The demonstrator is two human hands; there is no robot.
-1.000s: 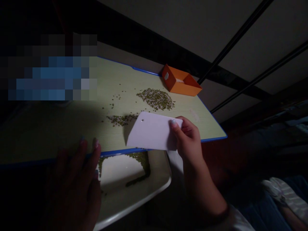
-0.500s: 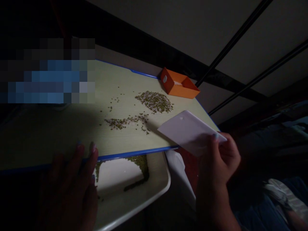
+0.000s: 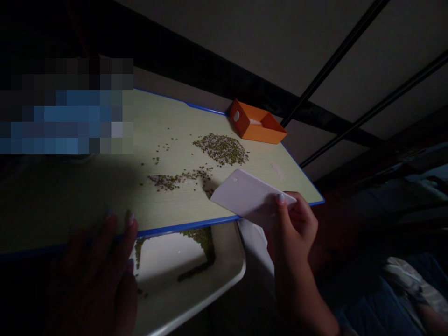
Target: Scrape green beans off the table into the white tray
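Across the middle of the scene, a pale table (image 3: 182, 207) with blue trim is stretching from left to right. Below its near edge a white tray (image 3: 229, 261) is sitting, with green seeds lying along its far and right sides. At near left, the left hand (image 3: 100, 270) is reaching over that edge, fingers loosely extended — shadow is hiding its underside, so I cannot tell whether it is gripping anything. At near right, the right hand (image 3: 296, 228) is pinching the right end of a white card (image 3: 247, 193) (a small hole is showing near its far end), thumb on top, fingers curling beneath. The card is tilting over the table's near edge. Far right, an orange box (image 3: 264, 134) is standing open-topped. Just left of it a heap of seeds (image 3: 222, 148) is lying — and a thinner strip of seeds (image 3: 170, 180) is trailing nearer, left of the card.
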